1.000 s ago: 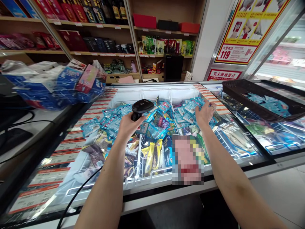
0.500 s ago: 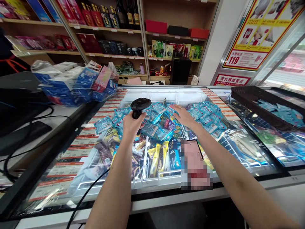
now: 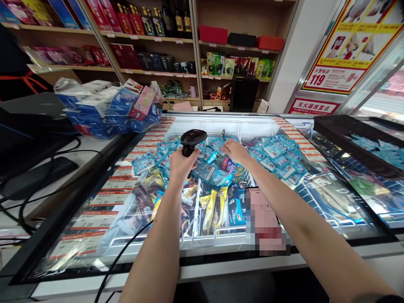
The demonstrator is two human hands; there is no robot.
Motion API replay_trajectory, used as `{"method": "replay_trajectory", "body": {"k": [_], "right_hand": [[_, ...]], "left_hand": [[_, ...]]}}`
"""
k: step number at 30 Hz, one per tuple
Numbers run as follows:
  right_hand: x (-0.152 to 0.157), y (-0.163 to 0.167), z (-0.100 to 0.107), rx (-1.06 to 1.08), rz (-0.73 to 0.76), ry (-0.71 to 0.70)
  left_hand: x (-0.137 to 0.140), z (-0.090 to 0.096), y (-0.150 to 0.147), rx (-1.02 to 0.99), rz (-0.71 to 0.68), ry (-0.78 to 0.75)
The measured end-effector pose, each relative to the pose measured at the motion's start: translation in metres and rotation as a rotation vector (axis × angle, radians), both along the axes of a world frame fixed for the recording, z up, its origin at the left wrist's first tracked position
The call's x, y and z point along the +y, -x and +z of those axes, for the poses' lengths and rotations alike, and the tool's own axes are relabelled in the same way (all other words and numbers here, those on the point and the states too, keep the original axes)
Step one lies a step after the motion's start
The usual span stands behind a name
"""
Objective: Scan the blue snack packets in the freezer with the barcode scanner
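A glass-topped freezer (image 3: 217,270) fills the foreground, with a dark basket (image 3: 337,141) on the right; the left hand (image 3: 180,164) is wrapped round the handle of a black scanner (image 3: 193,137), held upright above blue packets (image 3: 203,170) strewn across the glass. The right hand (image 3: 236,151) bends its fingers over packets near the middle; whether it grips one, I cannot tell.

Your scanner (image 3: 193,137) is smooth black plastic with a soft sheen on top. The blue packets (image 3: 277,150) before you look like crinkled, glossy plastic film; your freezer lid (image 3: 339,187) is smooth, reflective glass over white-coated wire dividers (image 3: 217,230). You see a shiny, clear plastic bag (image 3: 109,105) and matt wood-look shelving (image 3: 243,17).
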State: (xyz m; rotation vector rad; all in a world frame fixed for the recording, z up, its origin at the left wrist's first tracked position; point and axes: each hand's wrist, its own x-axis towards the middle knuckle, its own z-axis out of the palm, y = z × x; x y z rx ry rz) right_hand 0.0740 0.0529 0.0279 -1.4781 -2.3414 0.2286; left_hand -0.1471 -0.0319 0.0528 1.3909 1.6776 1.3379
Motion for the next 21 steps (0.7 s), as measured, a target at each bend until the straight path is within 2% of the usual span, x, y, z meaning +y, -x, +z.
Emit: {"method": "replay_trajectory", "body": {"k": [3, 6, 12, 17, 21], "right_hand": [[-0.003, 0.002, 0.004, -0.030, -0.161, -0.058], [0.000, 0.004, 0.005, -0.017, -0.220, -0.077], [0.013, 0.002, 0.004, 0.122, -0.268, 0.064], [0.014, -0.018, 0.000, 0.481, -0.391, 0.084], [0.000, -0.050, -0.008, 0.827, -0.496, 0.069]], "left_hand": [[-0.002, 0.002, -0.002, 0.000, -0.007, 0.000], [-0.003, 0.003, -0.003, 0.000, -0.014, -0.004], [-0.004, 0.001, -0.005, -0.019, -0.046, -0.023], [-0.006, 0.005, -0.010, -0.062, -0.119, 0.007], [-0.012, 0.015, -0.016, -0.054, -0.184, 0.064]]}}
